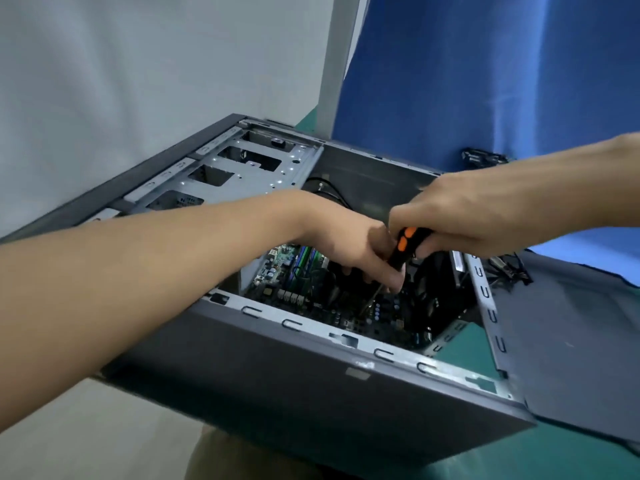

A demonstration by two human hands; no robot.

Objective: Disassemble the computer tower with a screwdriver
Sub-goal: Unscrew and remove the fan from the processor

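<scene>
Tower (pixel 277 368) on its side sits before me on the green table (pixel 571 462), open face up, its length running left to right. Inside, over the motherboard (pixel 311 299), my left hand (pixel 353 244) pinches the screwdriver (pixel 407 244) low while my right hand (pixel 460 216) grips its black-and-orange handle. The shaft slants down toward my left, its tip blurred. Both hands hide the board behind them.

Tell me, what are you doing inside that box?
A person is working inside an open computer tower lying on its side. The right hand grips a black-and-orange screwdriver by the handle, the left hand holds its shaft lower down, and the tip points at the motherboard. A grey panel lies alongside.
</scene>
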